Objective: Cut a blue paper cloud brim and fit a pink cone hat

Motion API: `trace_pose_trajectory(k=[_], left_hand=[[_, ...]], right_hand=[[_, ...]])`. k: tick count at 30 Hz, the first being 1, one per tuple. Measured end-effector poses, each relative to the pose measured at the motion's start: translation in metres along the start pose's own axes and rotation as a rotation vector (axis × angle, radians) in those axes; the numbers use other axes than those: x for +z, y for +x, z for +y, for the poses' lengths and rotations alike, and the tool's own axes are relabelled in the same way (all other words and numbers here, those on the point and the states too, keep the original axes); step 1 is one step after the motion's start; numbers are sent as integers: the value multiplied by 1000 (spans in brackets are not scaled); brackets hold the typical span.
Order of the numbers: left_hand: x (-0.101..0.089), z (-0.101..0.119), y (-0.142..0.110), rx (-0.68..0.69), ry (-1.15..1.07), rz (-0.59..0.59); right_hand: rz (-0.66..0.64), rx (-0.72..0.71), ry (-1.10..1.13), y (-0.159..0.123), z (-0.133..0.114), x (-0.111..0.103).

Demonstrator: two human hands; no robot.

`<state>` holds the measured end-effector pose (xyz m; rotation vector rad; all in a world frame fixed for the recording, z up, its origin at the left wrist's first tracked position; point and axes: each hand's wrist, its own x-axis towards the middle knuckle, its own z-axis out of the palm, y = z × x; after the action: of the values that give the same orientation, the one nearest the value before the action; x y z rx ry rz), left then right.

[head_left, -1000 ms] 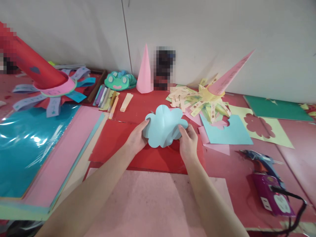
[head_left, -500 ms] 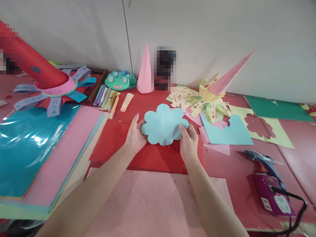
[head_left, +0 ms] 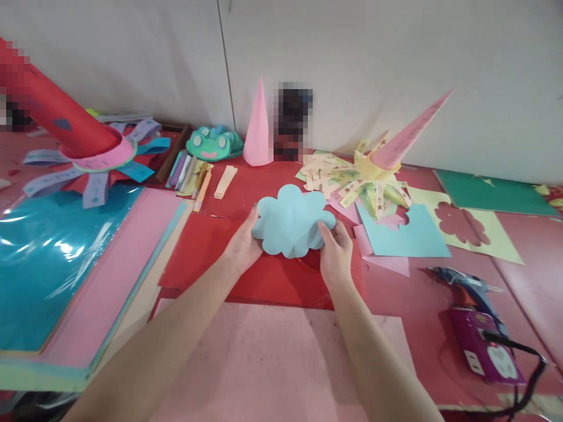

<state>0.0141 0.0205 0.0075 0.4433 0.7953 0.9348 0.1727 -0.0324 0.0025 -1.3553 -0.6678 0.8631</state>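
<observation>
A light blue paper cloud [head_left: 290, 220] with a scalloped edge is held up between my two hands, above a red sheet [head_left: 197, 252]. My left hand [head_left: 248, 243] grips its left edge, with most fingers behind the paper. On the other side my right hand [head_left: 336, 249] pinches the right lobe, thumb in front. To the right lies a light blue sheet [head_left: 422, 234] with a curved cut-out in its upper edge. A yellow sheet [head_left: 501, 243] with a cloud-shaped hole is beside it.
Paper stacks and a shiny blue pack [head_left: 61, 269] lie left, under a red paper cone [head_left: 79, 123]. Markers [head_left: 185, 170], a green frog cutout [head_left: 211, 143] and a pink cone [head_left: 258, 132] stand behind. A glue gun [head_left: 470, 287] and purple power box [head_left: 484, 346] sit right.
My left thumb has come down from being raised and now rests at the cloud's left edge. The cloud and my right hand are almost still.
</observation>
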Motion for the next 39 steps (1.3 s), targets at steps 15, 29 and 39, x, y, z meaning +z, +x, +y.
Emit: trace_pose_trajectory(k=[15, 29, 39], left_hand=[[3, 2, -2, 62, -42, -21], [2, -2, -3, -77, 34, 63], [3, 1, -3, -65, -19, 95]], right_hand=[[-58, 17, 55, -1, -2, 1], [-87, 31, 138, -1, -6, 2], [-192, -15, -137, -6, -10, 5]])
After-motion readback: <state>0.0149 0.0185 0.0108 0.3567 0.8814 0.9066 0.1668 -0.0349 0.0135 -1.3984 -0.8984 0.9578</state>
